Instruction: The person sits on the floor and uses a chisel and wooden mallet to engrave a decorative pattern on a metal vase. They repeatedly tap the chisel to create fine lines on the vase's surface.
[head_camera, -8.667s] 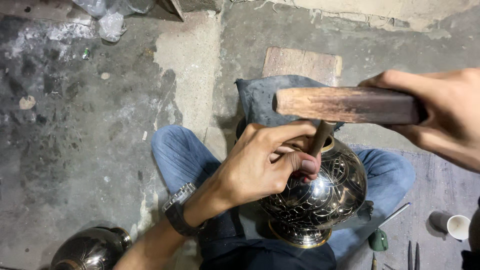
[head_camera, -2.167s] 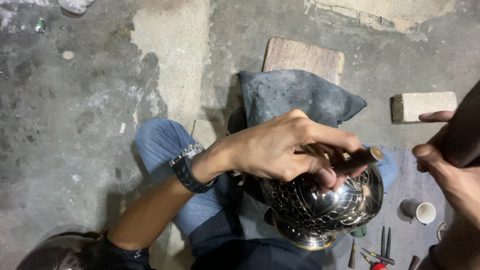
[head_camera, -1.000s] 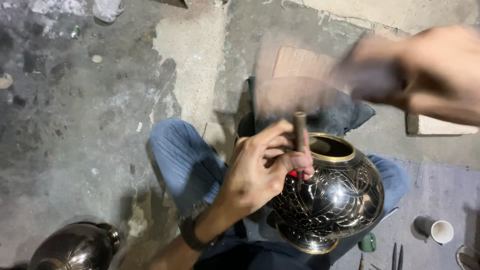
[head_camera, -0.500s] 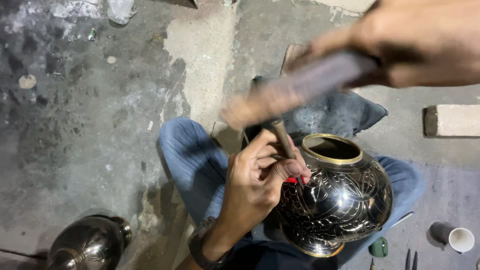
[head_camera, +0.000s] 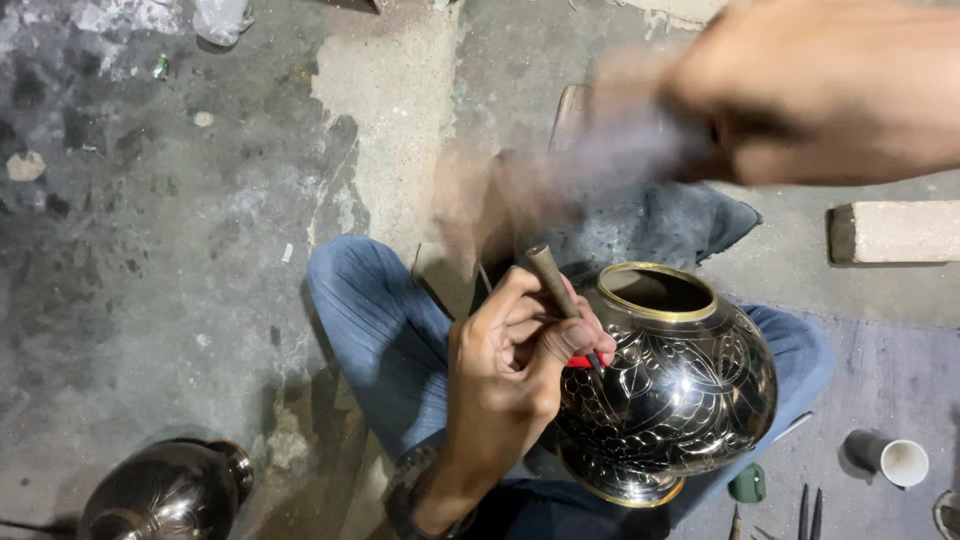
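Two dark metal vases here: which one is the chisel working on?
The large engraved vase with the gold rim, resting on the lap, under the left hand. The other vase lies untouched at the lower left.

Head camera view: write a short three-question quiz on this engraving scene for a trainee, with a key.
1. True or false: the left hand holds a slim metal chisel with its tip against the dark engraved vase.
2. Multiple choice: where does the second dark vase sit? A) on the person's lap B) on the floor at lower left C) on the pale block
3. Fill in: the right hand swings a blurred wooden ____ above the chisel.

Key: 1 true; 2 B; 3 mallet (shape is smeared by motion).
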